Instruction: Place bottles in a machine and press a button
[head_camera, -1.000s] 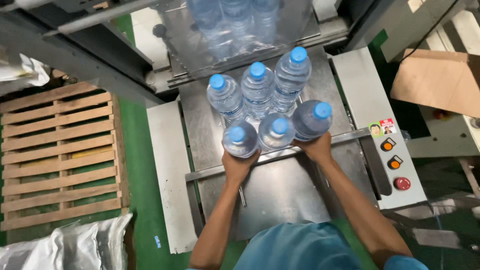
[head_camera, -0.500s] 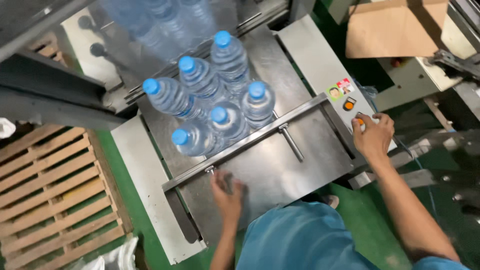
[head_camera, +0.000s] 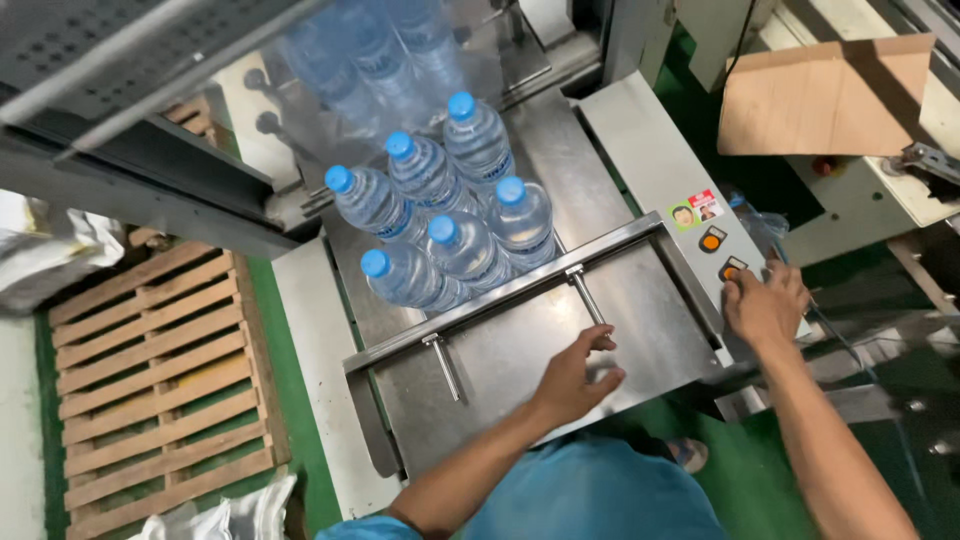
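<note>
Several clear water bottles with blue caps (head_camera: 440, 230) stand grouped on the steel machine table (head_camera: 520, 350), just beyond a metal pusher bar (head_camera: 500, 295). My left hand (head_camera: 575, 375) rests on the steel plate near the pusher's right rod, fingers curled and holding nothing. My right hand (head_camera: 765, 305) lies on the control panel (head_camera: 715, 240) at the table's right edge, fingers over an orange button. More bottles wrapped in clear film (head_camera: 380, 60) sit farther back inside the machine.
A wooden pallet (head_camera: 155, 370) lies on the green floor to the left. White sacks (head_camera: 45, 255) lie near it. A cardboard sheet (head_camera: 820, 95) sits on a machine at the upper right.
Both hands left the bottles. The right hand went to the control panel, the left dropped to the steel plate. The pusher bar now stands between the bottles and me.
</note>
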